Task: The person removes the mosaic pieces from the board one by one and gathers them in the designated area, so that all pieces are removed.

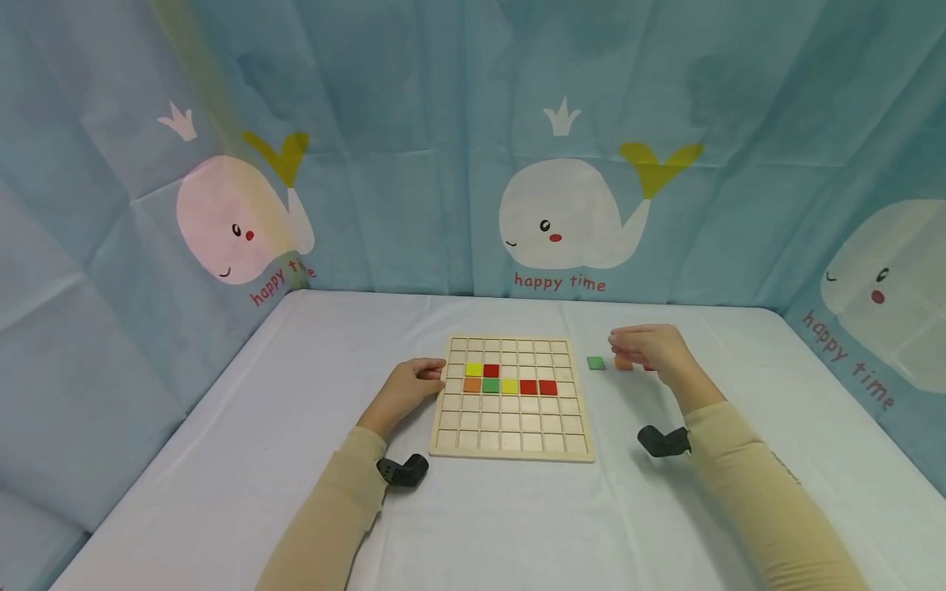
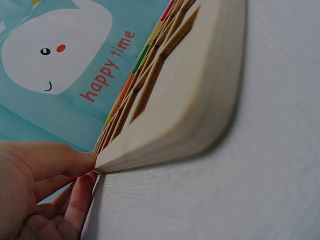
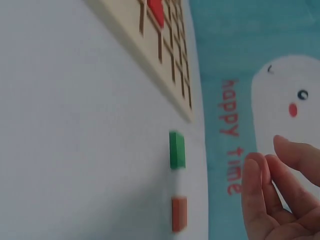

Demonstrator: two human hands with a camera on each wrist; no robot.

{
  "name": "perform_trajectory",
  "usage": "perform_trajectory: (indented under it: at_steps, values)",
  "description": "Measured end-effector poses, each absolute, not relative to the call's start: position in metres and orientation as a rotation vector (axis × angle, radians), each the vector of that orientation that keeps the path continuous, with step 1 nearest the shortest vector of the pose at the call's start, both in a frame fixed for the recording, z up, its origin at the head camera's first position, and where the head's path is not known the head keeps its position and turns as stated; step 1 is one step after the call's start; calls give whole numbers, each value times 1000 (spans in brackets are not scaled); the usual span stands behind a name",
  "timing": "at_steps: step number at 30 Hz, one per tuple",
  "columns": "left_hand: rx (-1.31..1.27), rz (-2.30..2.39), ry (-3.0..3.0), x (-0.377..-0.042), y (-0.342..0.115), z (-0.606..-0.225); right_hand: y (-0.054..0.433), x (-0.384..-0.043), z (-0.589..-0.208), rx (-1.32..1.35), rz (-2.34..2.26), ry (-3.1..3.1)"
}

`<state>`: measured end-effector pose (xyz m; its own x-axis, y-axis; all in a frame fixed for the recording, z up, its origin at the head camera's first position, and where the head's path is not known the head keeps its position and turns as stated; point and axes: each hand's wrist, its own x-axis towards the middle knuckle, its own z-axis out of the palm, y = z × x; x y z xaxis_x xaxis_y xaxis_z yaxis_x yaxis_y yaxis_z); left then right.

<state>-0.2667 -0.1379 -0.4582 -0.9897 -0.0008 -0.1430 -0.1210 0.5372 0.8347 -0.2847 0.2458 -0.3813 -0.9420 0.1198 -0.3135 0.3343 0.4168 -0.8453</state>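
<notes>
My left hand (image 1: 408, 389) holds the left edge of a square wooden grid board (image 1: 512, 458). In the left wrist view the fingertips (image 2: 86, 159) meet that edge. On the board lie colored square tiles: a yellow tile (image 1: 474, 369) beside a red one, with orange, green (image 1: 491, 386), yellow and two red tiles in the row below. Over the tabletop right of the board hovers my right hand (image 1: 656, 345), fingers loosely bent, nothing visible between them. Loose tiles lie near it: a green one (image 3: 177, 150), an orange one (image 3: 179, 214), and a red one (image 1: 649, 367) partly hidden by the hand.
A white cloth (image 1: 510, 525) covers the table. Blue curtains (image 1: 384, 222) printed with whales stand behind it and along both sides. Each wrist wears a black device, one on the left (image 1: 403, 470) and one on the right (image 1: 663, 442).
</notes>
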Motion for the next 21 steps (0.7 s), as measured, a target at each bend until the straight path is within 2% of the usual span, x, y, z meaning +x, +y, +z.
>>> perform_trajectory:
  at_steps: [21]
  values:
    - [-86, 1464, 2646, -266, -138, -459, 166, -284, -399, 164, -1754, 2386]
